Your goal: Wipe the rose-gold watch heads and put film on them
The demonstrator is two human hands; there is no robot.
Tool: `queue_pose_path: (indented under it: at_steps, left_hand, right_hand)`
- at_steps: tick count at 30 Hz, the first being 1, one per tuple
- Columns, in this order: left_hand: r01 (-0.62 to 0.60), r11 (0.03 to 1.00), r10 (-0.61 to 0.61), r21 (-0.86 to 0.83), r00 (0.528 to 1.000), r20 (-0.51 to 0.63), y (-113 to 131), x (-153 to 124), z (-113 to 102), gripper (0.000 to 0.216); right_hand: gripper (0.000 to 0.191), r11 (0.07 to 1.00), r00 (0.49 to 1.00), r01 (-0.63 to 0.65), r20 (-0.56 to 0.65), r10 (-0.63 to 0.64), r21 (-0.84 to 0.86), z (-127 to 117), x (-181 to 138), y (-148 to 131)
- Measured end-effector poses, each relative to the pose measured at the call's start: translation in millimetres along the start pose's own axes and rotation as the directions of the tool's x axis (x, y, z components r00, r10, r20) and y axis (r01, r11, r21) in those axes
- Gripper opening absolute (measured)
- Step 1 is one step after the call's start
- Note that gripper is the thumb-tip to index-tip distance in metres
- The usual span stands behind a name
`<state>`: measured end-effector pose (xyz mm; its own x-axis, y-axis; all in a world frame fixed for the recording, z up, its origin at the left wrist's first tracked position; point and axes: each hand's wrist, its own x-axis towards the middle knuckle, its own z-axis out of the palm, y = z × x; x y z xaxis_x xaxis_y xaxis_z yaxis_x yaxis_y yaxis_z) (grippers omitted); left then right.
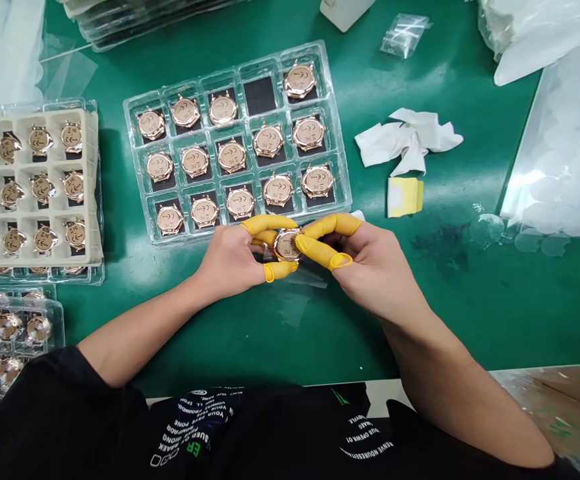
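Where the hands meet, green work mat [475, 313]: clear plastic tray [337, 133] of round rose-gold watch cases [232, 156] just beyond.
Left hand [227, 263]: narrow pinch, yellow finger cots [276, 270] on the held watch case [287, 245].
Right hand [375, 273]: narrow pinch on that case's other rim.
Case position: between both hands, just off the tray's near edge.

To the right of the fingers [320, 250], a crumpled white tissue [405, 140] is lying beside a yellow foam pad [404, 197] on the green surface [450, 320], with a clear plastic bag [404, 35] lying farther away.

A black short-sleeved T-shirt [70, 413] is worn, with white and green lettering [190, 420] printed on it; yellow rubber finger cots [323, 252] are fitted on both sides.
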<state>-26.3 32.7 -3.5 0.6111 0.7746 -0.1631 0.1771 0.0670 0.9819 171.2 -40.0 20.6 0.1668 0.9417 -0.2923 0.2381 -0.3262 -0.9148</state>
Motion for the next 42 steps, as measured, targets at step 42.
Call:
queue_pose_path:
  at_steps: [42]
  left_hand:
    - [0.020,1.000,-0.021,-0.015,0.999,-0.046,2,-2,3,0.048]
  right_hand:
    - [0.018,0.963,0.962,0.245,-0.093,-0.256,-0.116,-33,-2,-17]
